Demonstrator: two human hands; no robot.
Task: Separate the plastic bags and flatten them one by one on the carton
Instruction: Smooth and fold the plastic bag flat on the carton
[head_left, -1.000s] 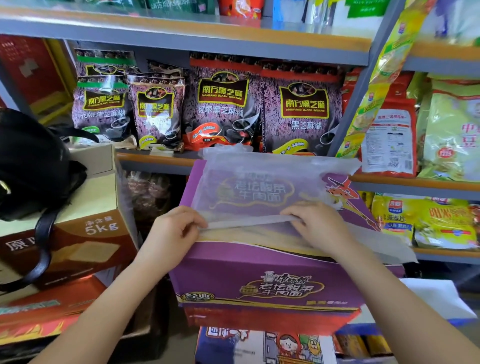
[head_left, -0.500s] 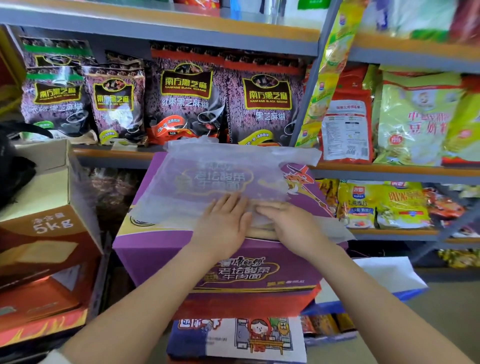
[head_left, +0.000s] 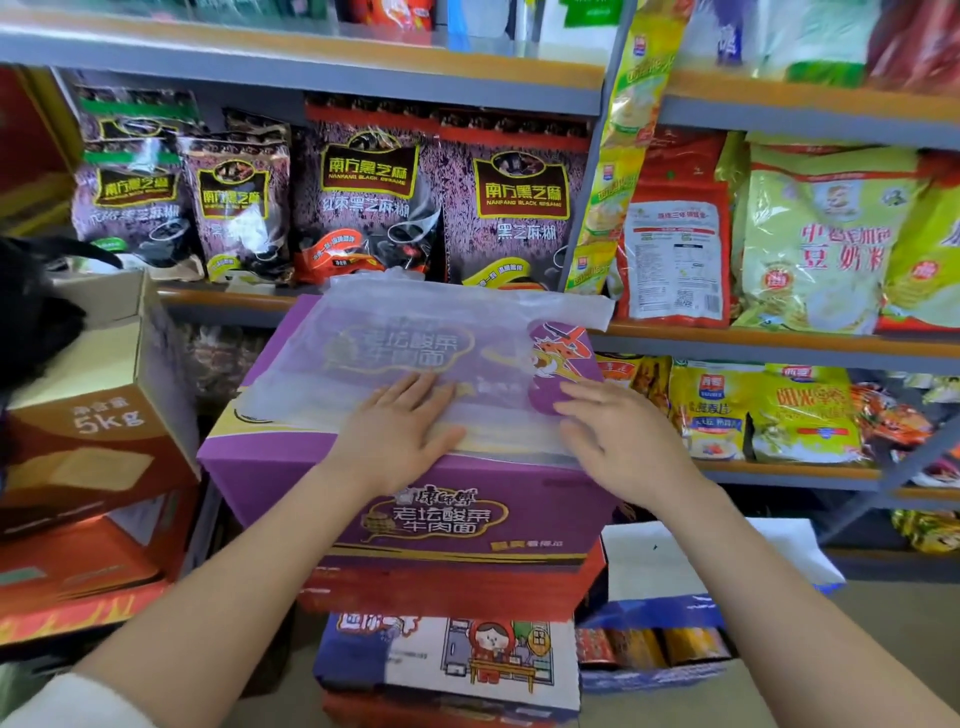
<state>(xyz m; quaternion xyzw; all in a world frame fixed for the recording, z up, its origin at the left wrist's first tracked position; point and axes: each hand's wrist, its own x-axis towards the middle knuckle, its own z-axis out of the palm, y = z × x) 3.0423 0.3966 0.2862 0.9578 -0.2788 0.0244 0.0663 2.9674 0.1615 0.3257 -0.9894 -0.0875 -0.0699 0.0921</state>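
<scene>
Shop shelving (head_left: 332, 73) fills the background, stocked with purple sesame-paste packets (head_left: 363, 197) and green-and-yellow soy-milk packets (head_left: 821, 239). Below it, a purple noodle carton (head_left: 291, 483) tops a stack of boxes and serves as the worktop, with a brown 5kg box (head_left: 98, 431) standing just to its left. Spread across the carton's lid lies a pile of clear plastic bags (head_left: 415, 332) (how many is hard to tell, since they blur into one translucent layer). Their long axis runs left to right across the lid, and the far right corner juts past the carton's edge toward the shelf. The left hand (head_left: 400, 431) rests palm down on the near edge of the bags, fingers straight and together, pointing away from the person. The right hand (head_left: 618, 441) sits beside it at the bags' near right end, its grip loose and holding nothing, fingers relaxed and aimed leftward.
</scene>
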